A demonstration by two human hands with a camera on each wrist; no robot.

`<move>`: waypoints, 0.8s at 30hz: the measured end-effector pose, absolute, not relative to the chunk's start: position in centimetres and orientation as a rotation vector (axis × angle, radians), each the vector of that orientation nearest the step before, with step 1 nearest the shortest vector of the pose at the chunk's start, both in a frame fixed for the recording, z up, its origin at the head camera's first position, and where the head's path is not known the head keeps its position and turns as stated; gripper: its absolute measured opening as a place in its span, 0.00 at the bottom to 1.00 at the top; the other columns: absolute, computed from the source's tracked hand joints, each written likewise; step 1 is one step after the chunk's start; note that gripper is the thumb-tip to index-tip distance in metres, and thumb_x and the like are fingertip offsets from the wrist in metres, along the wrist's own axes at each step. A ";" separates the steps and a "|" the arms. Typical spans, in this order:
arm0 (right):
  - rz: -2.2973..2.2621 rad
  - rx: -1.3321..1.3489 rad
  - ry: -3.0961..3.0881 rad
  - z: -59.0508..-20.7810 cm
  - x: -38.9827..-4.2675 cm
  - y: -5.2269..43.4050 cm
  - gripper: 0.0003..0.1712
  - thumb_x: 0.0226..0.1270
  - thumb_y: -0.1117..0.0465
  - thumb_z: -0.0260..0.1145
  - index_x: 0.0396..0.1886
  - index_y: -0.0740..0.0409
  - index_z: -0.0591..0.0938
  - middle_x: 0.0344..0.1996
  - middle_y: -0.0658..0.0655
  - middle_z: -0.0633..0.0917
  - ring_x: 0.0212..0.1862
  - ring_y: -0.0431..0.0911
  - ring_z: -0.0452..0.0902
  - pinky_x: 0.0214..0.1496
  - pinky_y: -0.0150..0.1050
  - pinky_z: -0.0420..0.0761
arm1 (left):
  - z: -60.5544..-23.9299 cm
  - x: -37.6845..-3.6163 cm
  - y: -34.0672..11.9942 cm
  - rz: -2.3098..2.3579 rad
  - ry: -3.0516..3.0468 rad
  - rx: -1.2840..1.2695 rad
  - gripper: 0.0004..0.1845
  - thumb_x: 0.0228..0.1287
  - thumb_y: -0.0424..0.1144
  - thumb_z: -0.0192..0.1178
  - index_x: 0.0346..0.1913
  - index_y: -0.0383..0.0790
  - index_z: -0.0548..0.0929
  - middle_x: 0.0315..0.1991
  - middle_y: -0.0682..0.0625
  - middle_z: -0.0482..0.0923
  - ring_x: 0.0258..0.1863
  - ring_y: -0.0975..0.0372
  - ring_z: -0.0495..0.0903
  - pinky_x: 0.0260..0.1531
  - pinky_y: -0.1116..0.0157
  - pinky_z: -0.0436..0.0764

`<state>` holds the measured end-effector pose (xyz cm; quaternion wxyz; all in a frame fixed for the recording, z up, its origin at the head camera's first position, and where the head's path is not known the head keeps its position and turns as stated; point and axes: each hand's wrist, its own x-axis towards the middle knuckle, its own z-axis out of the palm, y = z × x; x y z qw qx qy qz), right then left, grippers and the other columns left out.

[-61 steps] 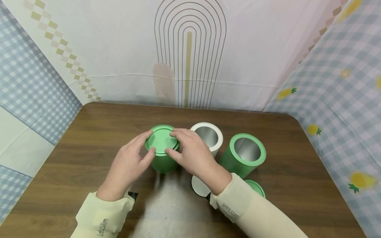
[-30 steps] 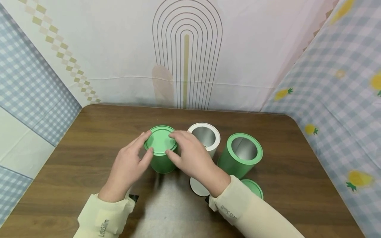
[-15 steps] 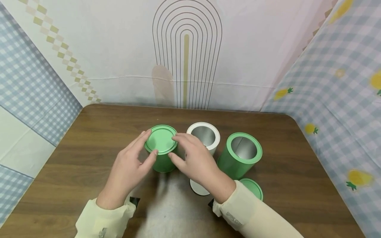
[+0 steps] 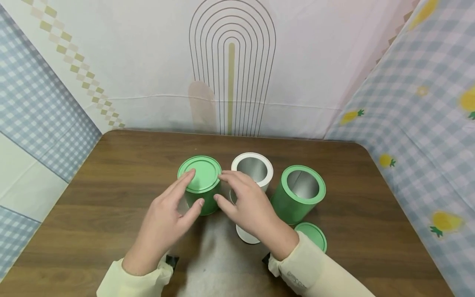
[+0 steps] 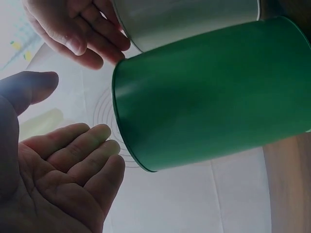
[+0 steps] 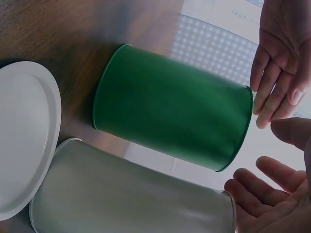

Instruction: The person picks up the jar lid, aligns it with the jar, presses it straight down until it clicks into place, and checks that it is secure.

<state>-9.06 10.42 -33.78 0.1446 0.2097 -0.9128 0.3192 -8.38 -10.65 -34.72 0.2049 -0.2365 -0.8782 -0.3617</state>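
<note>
L hand (image 4: 163, 218) & R hand (image 4: 250, 204) spread, lidded grn can (image 4: 205, 179) upright just below both.

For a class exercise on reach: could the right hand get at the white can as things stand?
Probably yes: the right hand looks empty and is close to the white can, with nothing visible standing between them.

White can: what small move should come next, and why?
Probably the right hand should reach for the white lid: the white can stands open with that lid lying near its base, while the lidded green can seems finished.
</note>
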 end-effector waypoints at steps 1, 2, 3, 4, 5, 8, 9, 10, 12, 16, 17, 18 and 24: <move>0.923 0.609 -2.622 -33.8 -9.0 10.5 0.23 0.63 0.57 0.73 0.57 0.57 0.83 0.58 0.52 0.83 0.62 0.47 0.77 0.63 0.44 0.78 | -34.7 -8.3 -10.6 -1.006 -2.441 -0.665 0.33 0.59 0.36 0.70 0.68 0.35 0.74 0.66 0.46 0.76 0.64 0.52 0.77 0.58 0.50 0.78; 0.925 0.615 -2.613 -33.8 -8.9 10.6 0.23 0.63 0.57 0.73 0.57 0.57 0.83 0.58 0.52 0.83 0.62 0.47 0.77 0.63 0.43 0.78 | -34.7 -8.2 -10.5 -1.004 -2.433 -0.669 0.33 0.59 0.36 0.70 0.68 0.35 0.75 0.66 0.46 0.76 0.64 0.52 0.77 0.58 0.51 0.77; 0.927 0.620 -2.605 -33.7 -8.8 10.6 0.22 0.63 0.57 0.73 0.57 0.57 0.83 0.57 0.52 0.83 0.62 0.46 0.77 0.63 0.43 0.78 | -34.6 -8.2 -10.4 -1.001 -2.428 -0.672 0.33 0.58 0.36 0.70 0.68 0.35 0.75 0.66 0.47 0.76 0.64 0.53 0.77 0.59 0.52 0.77; 0.932 0.625 -2.596 -33.7 -8.7 10.7 0.22 0.63 0.57 0.72 0.56 0.57 0.83 0.57 0.52 0.83 0.62 0.46 0.77 0.64 0.42 0.77 | -34.6 -8.1 -10.4 -1.000 -2.423 -0.675 0.34 0.58 0.36 0.70 0.68 0.35 0.75 0.66 0.48 0.76 0.64 0.54 0.77 0.59 0.53 0.77; 0.937 0.632 -2.586 -33.7 -8.7 10.8 0.22 0.63 0.58 0.72 0.56 0.57 0.83 0.57 0.52 0.83 0.62 0.45 0.77 0.64 0.42 0.77 | -34.5 -8.1 -10.3 -1.000 -2.417 -0.680 0.34 0.58 0.36 0.70 0.68 0.35 0.75 0.66 0.48 0.76 0.64 0.54 0.77 0.59 0.53 0.76; 0.944 0.631 -2.570 -33.5 -8.4 11.0 0.21 0.63 0.58 0.72 0.56 0.57 0.83 0.56 0.52 0.84 0.62 0.44 0.77 0.65 0.41 0.76 | -34.4 -8.0 -10.1 -0.999 -2.413 -0.691 0.34 0.58 0.36 0.70 0.68 0.36 0.75 0.66 0.49 0.76 0.64 0.54 0.76 0.59 0.54 0.76; 0.943 0.630 -2.565 -33.5 -8.3 11.1 0.21 0.63 0.58 0.72 0.56 0.57 0.83 0.56 0.52 0.84 0.62 0.44 0.77 0.65 0.41 0.76 | -34.4 -7.9 -10.1 -0.999 -2.414 -0.695 0.34 0.58 0.36 0.70 0.69 0.36 0.75 0.67 0.49 0.76 0.64 0.55 0.76 0.60 0.54 0.76; 0.940 0.628 -2.564 -33.5 -8.2 11.1 0.22 0.63 0.58 0.72 0.56 0.57 0.83 0.56 0.52 0.84 0.62 0.44 0.77 0.65 0.41 0.77 | -34.4 -7.8 -10.0 -1.000 -2.413 -0.704 0.34 0.58 0.36 0.70 0.69 0.36 0.75 0.67 0.49 0.76 0.64 0.55 0.76 0.60 0.55 0.76; 0.936 0.625 -2.558 -33.5 -8.0 11.3 0.22 0.62 0.58 0.73 0.55 0.57 0.83 0.56 0.52 0.84 0.61 0.44 0.78 0.64 0.42 0.77 | -34.4 -7.6 -9.8 -1.004 -2.411 -0.722 0.34 0.58 0.37 0.70 0.69 0.37 0.75 0.67 0.49 0.76 0.64 0.55 0.76 0.60 0.56 0.75; 0.934 0.626 -2.539 -33.7 -7.7 11.5 0.21 0.62 0.59 0.73 0.54 0.59 0.84 0.55 0.54 0.84 0.61 0.45 0.79 0.62 0.43 0.79 | -34.4 -7.3 -9.5 -1.014 -2.399 -0.780 0.35 0.58 0.37 0.70 0.70 0.38 0.74 0.67 0.47 0.76 0.64 0.55 0.76 0.61 0.59 0.75; 0.937 0.624 -2.532 -33.8 -7.7 11.6 0.21 0.61 0.59 0.73 0.53 0.59 0.84 0.55 0.54 0.85 0.60 0.45 0.79 0.62 0.43 0.79 | -34.3 -7.2 -9.4 -1.013 -2.394 -0.792 0.35 0.57 0.37 0.70 0.70 0.38 0.74 0.66 0.47 0.76 0.64 0.55 0.76 0.61 0.59 0.75; 0.943 0.621 -2.523 -33.9 -7.6 11.7 0.20 0.61 0.59 0.74 0.53 0.59 0.84 0.55 0.54 0.85 0.60 0.45 0.79 0.61 0.43 0.80 | -34.3 -7.2 -9.3 -1.009 -2.388 -0.803 0.35 0.57 0.37 0.70 0.70 0.38 0.74 0.66 0.47 0.76 0.64 0.54 0.77 0.61 0.59 0.75; 1.002 0.610 -2.482 -34.1 -7.0 12.0 0.19 0.61 0.59 0.74 0.52 0.59 0.85 0.55 0.52 0.85 0.59 0.43 0.80 0.60 0.42 0.81 | -34.2 -7.2 -9.0 -1.013 -2.358 -0.844 0.36 0.56 0.36 0.71 0.70 0.38 0.74 0.66 0.46 0.76 0.64 0.55 0.77 0.59 0.58 0.77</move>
